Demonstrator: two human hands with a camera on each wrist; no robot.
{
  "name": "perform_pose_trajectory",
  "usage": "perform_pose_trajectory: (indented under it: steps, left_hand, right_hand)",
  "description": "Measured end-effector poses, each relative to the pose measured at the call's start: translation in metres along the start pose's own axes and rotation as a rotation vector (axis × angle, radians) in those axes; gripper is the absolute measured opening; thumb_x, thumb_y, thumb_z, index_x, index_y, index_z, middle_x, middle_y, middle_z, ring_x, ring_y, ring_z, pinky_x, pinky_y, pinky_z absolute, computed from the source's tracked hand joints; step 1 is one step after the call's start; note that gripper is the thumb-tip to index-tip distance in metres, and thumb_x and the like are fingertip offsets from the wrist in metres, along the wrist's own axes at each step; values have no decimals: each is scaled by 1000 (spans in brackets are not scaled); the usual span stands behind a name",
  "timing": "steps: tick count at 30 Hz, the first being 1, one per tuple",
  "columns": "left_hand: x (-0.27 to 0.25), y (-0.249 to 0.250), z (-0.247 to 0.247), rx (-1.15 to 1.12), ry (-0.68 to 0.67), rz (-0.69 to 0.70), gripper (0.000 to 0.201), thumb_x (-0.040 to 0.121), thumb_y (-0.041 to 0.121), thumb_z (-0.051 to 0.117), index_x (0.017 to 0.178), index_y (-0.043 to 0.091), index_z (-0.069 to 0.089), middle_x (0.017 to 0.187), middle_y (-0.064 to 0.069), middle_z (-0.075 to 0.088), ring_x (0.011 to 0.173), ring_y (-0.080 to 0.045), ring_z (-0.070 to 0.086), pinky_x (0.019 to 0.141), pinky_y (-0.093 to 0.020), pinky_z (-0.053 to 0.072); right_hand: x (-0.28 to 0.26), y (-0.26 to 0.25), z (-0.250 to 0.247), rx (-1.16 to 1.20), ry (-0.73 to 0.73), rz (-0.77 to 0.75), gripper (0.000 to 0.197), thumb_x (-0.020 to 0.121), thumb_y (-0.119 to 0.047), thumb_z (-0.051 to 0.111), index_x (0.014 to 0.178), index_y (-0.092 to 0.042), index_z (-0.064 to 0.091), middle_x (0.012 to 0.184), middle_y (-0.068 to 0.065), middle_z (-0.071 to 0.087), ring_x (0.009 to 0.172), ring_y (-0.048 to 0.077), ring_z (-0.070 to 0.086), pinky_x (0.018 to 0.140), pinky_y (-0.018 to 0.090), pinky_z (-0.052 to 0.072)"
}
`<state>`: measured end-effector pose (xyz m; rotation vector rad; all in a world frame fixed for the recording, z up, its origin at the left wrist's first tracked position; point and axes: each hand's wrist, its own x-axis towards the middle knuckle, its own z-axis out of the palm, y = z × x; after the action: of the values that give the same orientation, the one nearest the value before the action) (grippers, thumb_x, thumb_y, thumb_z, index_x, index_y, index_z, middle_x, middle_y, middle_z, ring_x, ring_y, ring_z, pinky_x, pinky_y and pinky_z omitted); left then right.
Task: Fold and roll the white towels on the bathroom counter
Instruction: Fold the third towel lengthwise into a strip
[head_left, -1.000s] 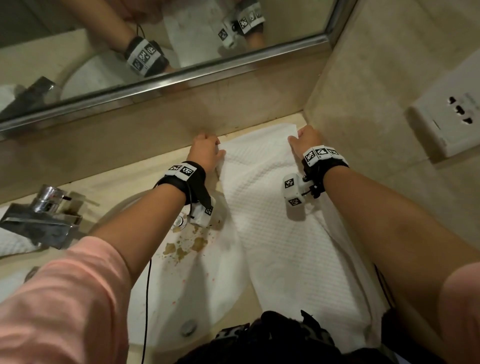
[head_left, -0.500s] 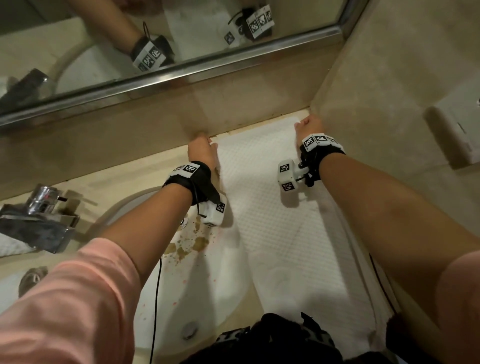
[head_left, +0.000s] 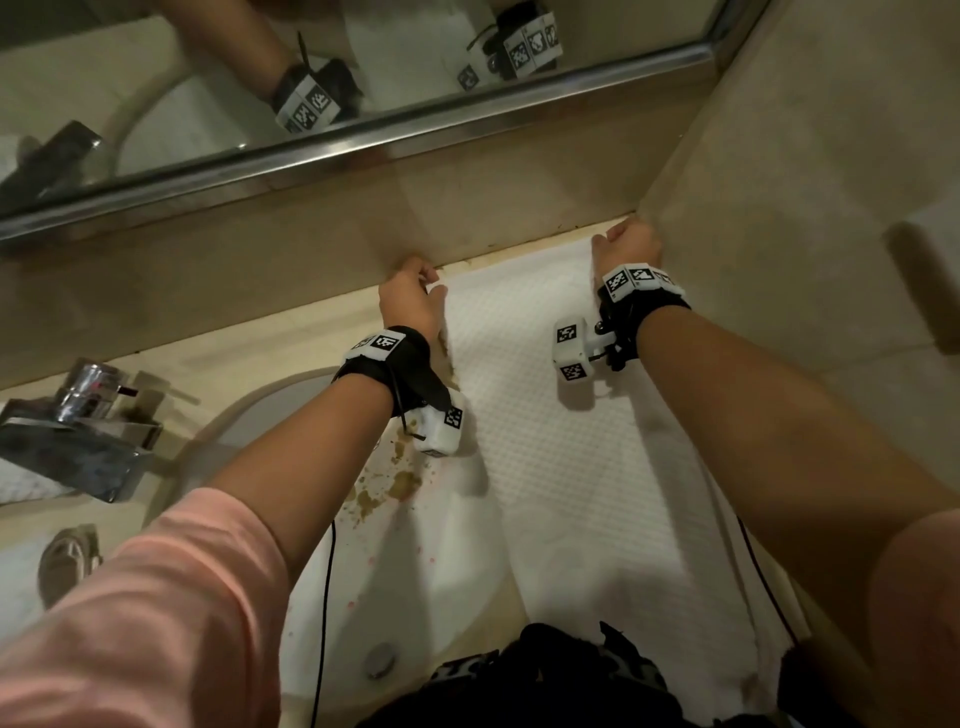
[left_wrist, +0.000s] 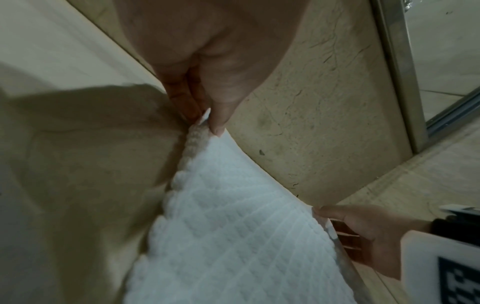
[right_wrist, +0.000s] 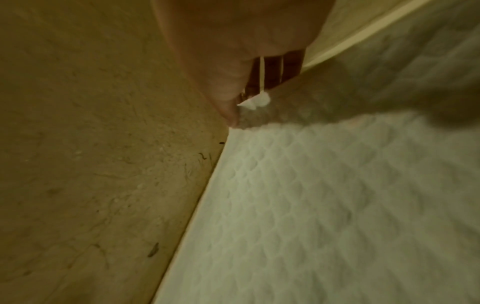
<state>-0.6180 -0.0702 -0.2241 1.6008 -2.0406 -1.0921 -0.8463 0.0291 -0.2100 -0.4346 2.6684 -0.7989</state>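
Beige stone counter (head_left: 270, 343) under mirror (head_left: 363, 62)

The towel (head_left: 561, 467) is white with a waffle pattern of small raised squares. The desk (head_left: 260, 358) and the wall (head_left: 810, 156) are beige stone with faint dark veins. The basin (head_left: 415, 571) is white, marked with brown stains and pink specks. The tap (head_left: 78, 436) is shiny chrome. The wristbands (head_left: 405, 364) are black, carrying white blocks printed with black-and-white square codes. The sleeve (head_left: 156, 623) is pale pink.
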Motion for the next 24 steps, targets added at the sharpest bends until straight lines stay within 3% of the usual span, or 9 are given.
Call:
perform_pose_trajectory:
  steps: [3, 5, 7, 10, 12, 14, 18, 20, 24]
  left_hand:
    - [-1, 1, -1, -15, 7, -19, 10, 84, 12, 64, 94, 8, 65, 80, -3, 59, 75, -17, 55, 72, -24, 46]
    - [-1, 3, -2, -23, 2, -39, 9, 84, 12, 64, 92, 9, 66, 80, -3, 59, 75, -17, 55, 70, -21, 43]
    - [-1, 4, -3, -29, 2, -56, 8, 84, 12, 64, 92, 10, 67, 80, -2, 59, 76, -16, 55, 69, -19, 40]
    - [-1, 5, -3, -32, 11, -73, 8, 83, 12, 65, 90, 11, 68, 80, -1, 60, 76, -15, 55, 69, -18, 40]
    - [-1, 5, -3, -45, 22, -80, 7, 83, 12, 65, 89, 11, 69, 82, 0, 62, 76, -13, 55, 70, -18, 42]
    - [-2, 5, -3, -64, 33, -92, 7, 83, 11, 65, 89, 11, 69, 83, 0, 63, 76, -12, 55, 69, -17, 41]
    - [-1, 3, -5, -96, 40, -121, 5, 81, 9, 69, 86, 9, 71, 81, 0, 63, 76, -13, 57, 72, -17, 44]
    - [0, 3, -6, -115, 34, -132, 3, 82, 8, 70, 85, 8, 70, 82, 0, 64, 77, -13, 58, 73, -18, 45]
    - [0, 10, -3, -184, 86, -158, 3, 80, 7, 70, 83, 5, 71, 85, -1, 69, 78, -12, 60, 73, -17, 46]
  right_hand:
    - [1, -2, 3, -46, -49, 38, 27, 92, -21, 56, 112, -4, 64, 114, 12, 65, 107, 29, 61, 85, 30, 48]
    - [0, -5, 2, -48, -56, 82, 27, 89, -21, 59, 108, -2, 65, 107, 12, 68, 100, 28, 65, 76, 29, 49]
    - [1, -6, -1, 21, -65, 108, 27, 85, -19, 63, 105, -1, 63, 97, 11, 69, 89, 27, 67, 78, 31, 54]
    - [6, 0, -1, 18, -169, 124, 27, 81, -27, 62, 106, -17, 62, 94, 4, 56, 81, 23, 54, 82, 35, 52]
    - [8, 0, -6, -48, -182, 160, 18, 75, -30, 60, 90, -21, 58, 85, 5, 53, 71, 23, 48, 69, 32, 48]
    - [6, -5, -14, -112, -174, 125, 6, 81, -20, 59, 83, -16, 55, 77, 5, 52, 65, 23, 48, 57, 23, 40]
    - [5, -4, -20, 49, -120, 73, 15, 85, -12, 60, 98, -7, 65, 82, 7, 55, 72, 21, 53, 70, 34, 54]
    - [11, -1, -14, 137, -76, 73, 6, 85, -14, 59, 84, -9, 63, 85, 3, 61, 75, 19, 57, 73, 34, 54]
    - [20, -3, -8, 260, 25, 63, 32, 79, -15, 64, 55, -18, 44, 68, 1, 57, 63, 17, 53, 72, 39, 57]
